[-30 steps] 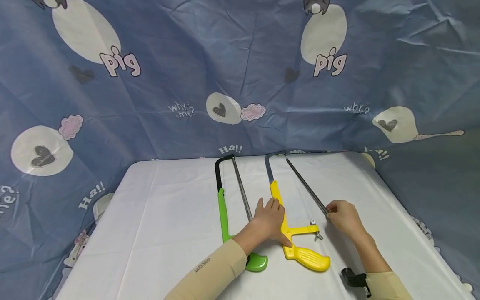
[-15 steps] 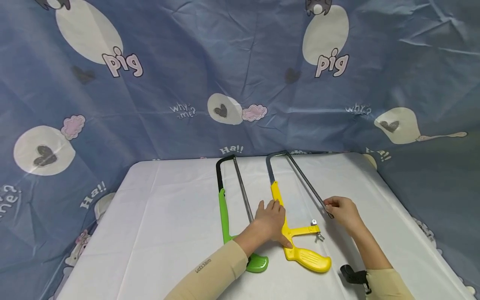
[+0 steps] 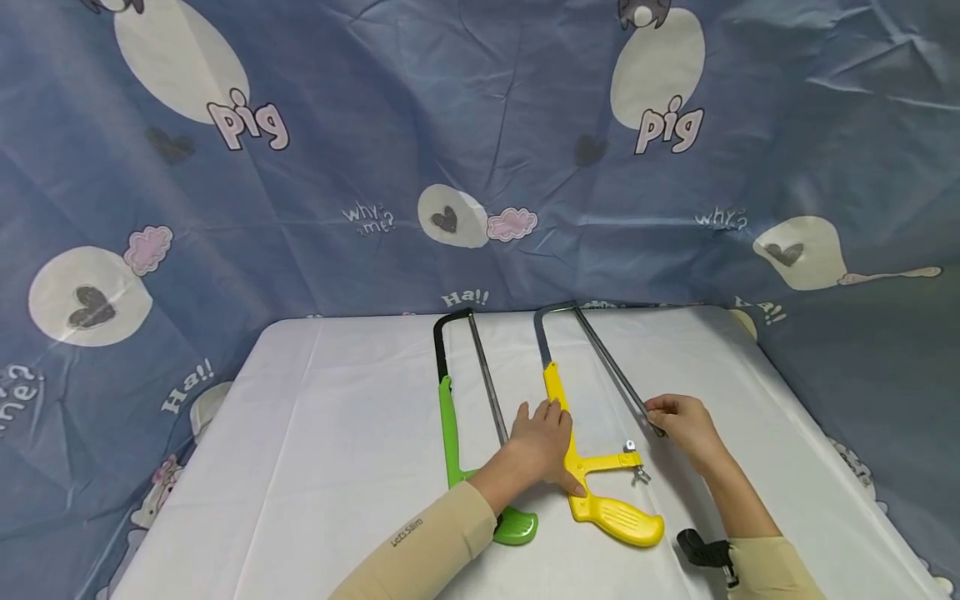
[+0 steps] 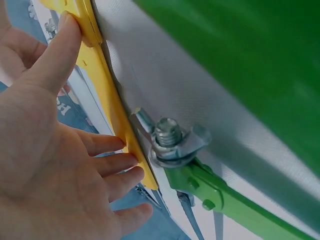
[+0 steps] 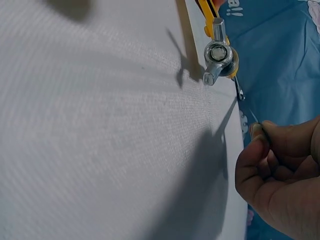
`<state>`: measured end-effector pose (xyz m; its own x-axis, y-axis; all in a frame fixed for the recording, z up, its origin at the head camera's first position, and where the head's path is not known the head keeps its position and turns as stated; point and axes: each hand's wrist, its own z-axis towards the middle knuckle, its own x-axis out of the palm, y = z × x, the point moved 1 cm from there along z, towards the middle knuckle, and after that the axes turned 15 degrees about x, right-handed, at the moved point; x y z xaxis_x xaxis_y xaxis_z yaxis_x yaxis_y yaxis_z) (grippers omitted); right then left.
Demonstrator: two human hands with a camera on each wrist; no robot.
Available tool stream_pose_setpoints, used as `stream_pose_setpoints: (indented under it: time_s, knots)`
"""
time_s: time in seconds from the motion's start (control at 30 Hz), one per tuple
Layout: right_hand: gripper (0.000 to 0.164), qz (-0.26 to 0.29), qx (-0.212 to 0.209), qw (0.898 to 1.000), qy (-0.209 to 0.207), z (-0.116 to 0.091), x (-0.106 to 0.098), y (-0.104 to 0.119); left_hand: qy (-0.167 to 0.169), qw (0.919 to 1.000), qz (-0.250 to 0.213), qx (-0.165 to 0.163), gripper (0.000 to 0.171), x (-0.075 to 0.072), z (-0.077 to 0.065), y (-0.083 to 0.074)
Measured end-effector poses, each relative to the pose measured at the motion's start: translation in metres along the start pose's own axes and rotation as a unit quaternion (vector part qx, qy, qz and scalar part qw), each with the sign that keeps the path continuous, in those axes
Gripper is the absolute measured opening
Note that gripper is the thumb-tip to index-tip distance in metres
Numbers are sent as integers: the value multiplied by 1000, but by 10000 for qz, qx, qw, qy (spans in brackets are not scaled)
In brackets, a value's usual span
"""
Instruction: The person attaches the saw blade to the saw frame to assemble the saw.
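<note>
In the head view a yellow-handled hacksaw frame [image 3: 626, 521] lies on the white table. My left hand [image 3: 536, 446] presses on it, thumb near the handle and nearly straight fingers along the upper frame. The left wrist view shows the same fingertips touching the yellow plastic. With thumb and fingertips, my right hand [image 3: 684, 427] pinches the near end of a thin hacksaw blade [image 3: 611, 362]. The blade slants away to the far tip of the frame and appears to meet it there. Its near end is apart from the yellow arm, which carries a wing nut [image 5: 218, 53].
A green-handled hacksaw [image 3: 447, 421] with its own blade lies left of the yellow one, partly under my left forearm. Its wing nut [image 4: 170, 140] stands close to my left fingers. A patterned blue cloth [image 3: 375, 167] hangs behind the table [image 3: 337, 467].
The blade's far end has moved from just short of the frame's far tip up to it. My right hand has shifted slightly with it. The left hand stays put on the frame.
</note>
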<state>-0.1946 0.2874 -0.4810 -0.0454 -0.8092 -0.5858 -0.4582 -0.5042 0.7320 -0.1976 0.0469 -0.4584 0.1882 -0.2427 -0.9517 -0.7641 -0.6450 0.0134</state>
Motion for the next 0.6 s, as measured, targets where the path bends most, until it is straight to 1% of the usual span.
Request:
stream_pose_setpoints:
  time_s: [0.13,0.27,0.43,0.6]
  knots:
    - [31,63,34,9999,88,-1,1,1,17,10000,2,-21,120,0,0,0]
    - [33,207,98,9994,266,-1,2,1,56,10000,24,-30,119,1,0,0]
    - [32,454,194,9971,572,0,5,3,51,10000,66,-34,119,0,-1,0]
    - [33,628,190,9936,916,1,6,3,60,10000,56,1,119,1,-1,0]
